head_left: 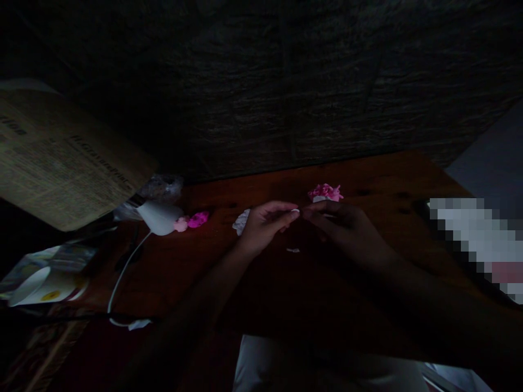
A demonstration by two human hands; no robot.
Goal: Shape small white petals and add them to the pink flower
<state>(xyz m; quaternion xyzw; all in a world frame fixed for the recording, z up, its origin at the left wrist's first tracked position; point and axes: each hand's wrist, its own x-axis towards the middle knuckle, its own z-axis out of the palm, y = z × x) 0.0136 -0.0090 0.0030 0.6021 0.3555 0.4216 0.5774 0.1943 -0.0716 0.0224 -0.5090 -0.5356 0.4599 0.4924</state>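
Over the dark wooden table, my left hand [265,224] pinches a small white piece [295,210] between thumb and forefinger; its material is too dim to tell. Close by on the right, my right hand [347,226] has its fingertips pressed together, and anything between them is hidden. Behind the right hand lies a crumpled pink bunch [327,191] with a whitish part at its base. A crumpled white wad [241,222] shows just left of my left hand. Below the fingers rests a tiny white scrap [293,250].
At left, a magenta ball [198,219] and a pale pink one [180,224] touch a white cone-shaped object [161,218] with a white cable [122,272]. A newsprint-patterned shade [69,158] overhangs there. A paper cup [49,286] lies tipped. A blurred screen [478,239] stands right.
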